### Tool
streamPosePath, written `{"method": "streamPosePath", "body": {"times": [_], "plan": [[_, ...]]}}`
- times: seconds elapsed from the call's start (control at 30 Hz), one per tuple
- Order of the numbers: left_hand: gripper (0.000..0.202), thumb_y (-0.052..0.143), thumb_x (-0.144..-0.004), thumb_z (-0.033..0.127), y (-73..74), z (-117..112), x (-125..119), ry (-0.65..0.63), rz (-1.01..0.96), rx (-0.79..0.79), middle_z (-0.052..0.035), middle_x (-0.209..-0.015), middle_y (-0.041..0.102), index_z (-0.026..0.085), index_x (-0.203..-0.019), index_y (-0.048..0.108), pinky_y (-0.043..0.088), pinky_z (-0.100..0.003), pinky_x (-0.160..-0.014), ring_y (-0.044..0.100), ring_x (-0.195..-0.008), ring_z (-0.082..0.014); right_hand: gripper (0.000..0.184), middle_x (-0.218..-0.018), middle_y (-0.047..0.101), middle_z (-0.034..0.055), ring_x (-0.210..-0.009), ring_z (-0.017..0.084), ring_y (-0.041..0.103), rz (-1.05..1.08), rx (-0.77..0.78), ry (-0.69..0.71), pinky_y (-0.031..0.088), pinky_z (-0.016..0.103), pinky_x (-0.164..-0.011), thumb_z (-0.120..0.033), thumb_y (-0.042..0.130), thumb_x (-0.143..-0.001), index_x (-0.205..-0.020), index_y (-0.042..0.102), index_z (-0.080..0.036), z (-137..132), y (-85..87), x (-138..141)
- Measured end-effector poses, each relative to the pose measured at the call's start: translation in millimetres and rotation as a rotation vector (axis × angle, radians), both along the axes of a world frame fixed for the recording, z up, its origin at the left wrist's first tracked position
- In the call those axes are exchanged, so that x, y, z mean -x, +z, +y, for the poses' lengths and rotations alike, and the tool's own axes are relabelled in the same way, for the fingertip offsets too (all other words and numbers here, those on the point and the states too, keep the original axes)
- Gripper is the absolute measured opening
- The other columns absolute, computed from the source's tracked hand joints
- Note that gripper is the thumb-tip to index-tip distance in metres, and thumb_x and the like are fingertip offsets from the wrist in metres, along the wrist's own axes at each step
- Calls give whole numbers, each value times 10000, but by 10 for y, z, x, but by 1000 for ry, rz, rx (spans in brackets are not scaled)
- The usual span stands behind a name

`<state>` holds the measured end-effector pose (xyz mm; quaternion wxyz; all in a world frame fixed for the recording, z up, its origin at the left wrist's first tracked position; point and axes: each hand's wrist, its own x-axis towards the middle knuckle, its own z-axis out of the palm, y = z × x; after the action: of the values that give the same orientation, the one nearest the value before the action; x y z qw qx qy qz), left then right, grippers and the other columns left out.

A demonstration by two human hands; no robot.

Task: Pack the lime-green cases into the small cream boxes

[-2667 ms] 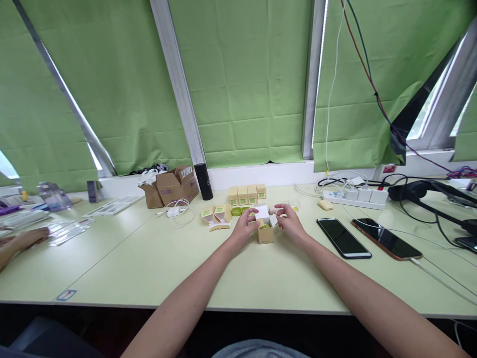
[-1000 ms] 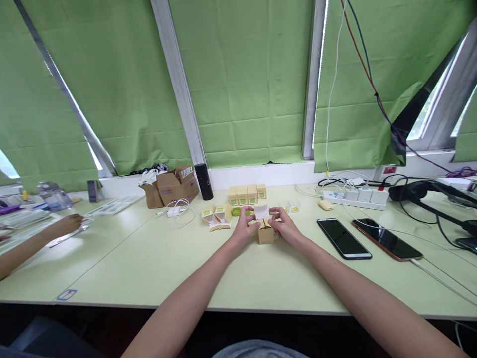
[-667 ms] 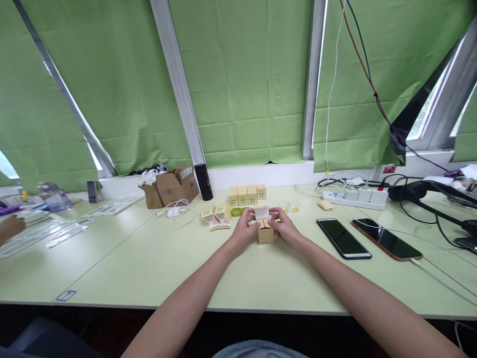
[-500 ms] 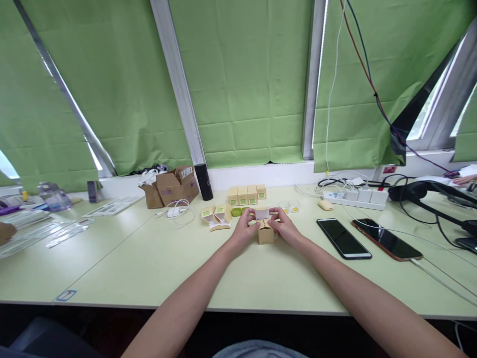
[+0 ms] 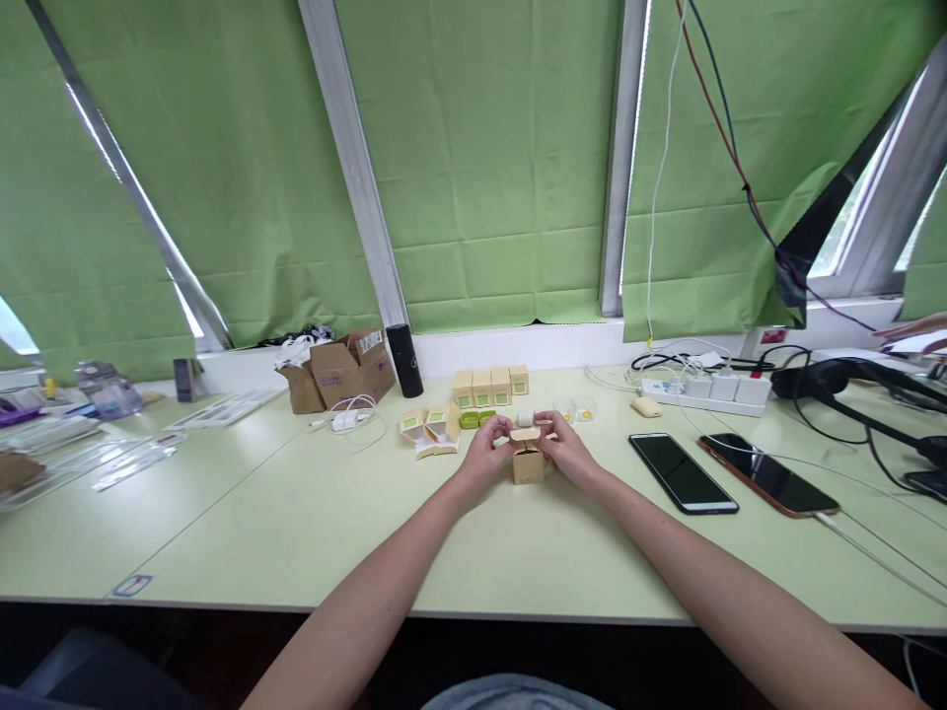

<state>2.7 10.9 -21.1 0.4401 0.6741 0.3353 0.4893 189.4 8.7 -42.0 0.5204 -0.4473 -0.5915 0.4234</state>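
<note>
A small brown cardboard box [image 5: 528, 468] stands on the table between my hands. Its lid flap is tilted over the top and not fully closed. My left hand [image 5: 488, 452] pinches the flap's left end, and my right hand [image 5: 565, 454] pinches its right end. Behind them, two green pieces [image 5: 477, 419] and a white cylindrical piece [image 5: 526, 418] rest on the table. Clear round containers [image 5: 583, 409] with bits of yellow lie just past my right hand. To the left are open small boxes [image 5: 430, 431]; farther back, several closed boxes [image 5: 489, 387] stand in a row.
A black phone [image 5: 682, 473] and a second phone [image 5: 767, 475] on a cable lie at right. Behind them are a power strip [image 5: 706, 391] and a headset [image 5: 850, 390]. A large carton [image 5: 351, 370] and black cylinder [image 5: 403, 361] stand at back left. Another person's hand [image 5: 921, 325] shows far right.
The box's lid flap has folded down from upright towards me, revealing the white piece behind it. My hands moved only slightly. The other person's hand at far right has shifted.
</note>
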Motion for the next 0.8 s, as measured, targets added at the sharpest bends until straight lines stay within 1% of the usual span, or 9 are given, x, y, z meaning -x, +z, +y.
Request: {"method": "streamPosePath", "body": {"times": [0.2, 0.3, 0.4, 0.47, 0.53, 0.67, 0.8], "plan": [[288, 771, -752, 321, 33, -34, 0, -14, -4, 41, -29, -954, 638, 202, -911, 564, 491, -296, -821, 625, -966, -202, 505, -903, 550, -17, -723, 169, 540, -2, -32, -5, 435, 309, -668, -429, 653, -695, -1153, 572, -233, -18, 21, 5], [290, 779, -740, 319, 30, -26, 1, -8, 0, 41, -30, -947, 642, 200, -903, 570, 495, -297, -827, 620, -967, -202, 460, -907, 555, -15, -705, 159, 534, 10, -63, -23, 423, 303, -659, -386, 640, -680, -1112, 607, -230, -24, 39, 2], [292, 782, -728, 312, 20, -13, 4, -2, -8, 41, -35, -948, 640, 197, -898, 575, 491, -293, -824, 614, -971, -204, 358, -903, 567, -4, -695, 155, 518, 36, -151, -44, 424, 311, -677, -349, 601, -705, -1039, 642, -226, -56, 87, -14], [282, 778, -728, 303, 17, -15, 5, 0, -16, 45, -35, -946, 641, 197, -893, 575, 488, -291, -821, 614, -967, -204, 272, -890, 591, 9, -704, 165, 512, 36, -242, -43, 431, 322, -693, -362, 590, -770, -996, 654, -226, -103, 139, -29], [264, 769, -730, 288, 20, -23, 5, 7, -18, 46, -30, -940, 640, 197, -885, 576, 484, -291, -824, 615, -959, -201, 226, -855, 606, 16, -707, 176, 504, 4, -328, -44, 433, 328, -692, -383, 603, -833, -992, 660, -233, -165, 193, -40], [237, 758, -730, 260, 35, -36, 3, 15, -11, 37, -20, -917, 638, 194, -879, 585, 472, -295, -835, 609, -930, -194, 131, -786, 572, 12, -724, 186, 506, -87, -455, -67, 436, 332, -702, -336, 671, -816, -900, 662, -235, -266, 261, -33], [233, 745, -710, 249, 41, -27, 17, -6, -29, 56, -23, -912, 647, 196, -873, 586, 471, -309, -857, 611, -931, -203, 54, -761, 556, 7, -711, 182, 490, -114, -483, -73, 418, 334, -696, -280, 661, -802, -814, 635, -234, -285, 264, -15]]}}
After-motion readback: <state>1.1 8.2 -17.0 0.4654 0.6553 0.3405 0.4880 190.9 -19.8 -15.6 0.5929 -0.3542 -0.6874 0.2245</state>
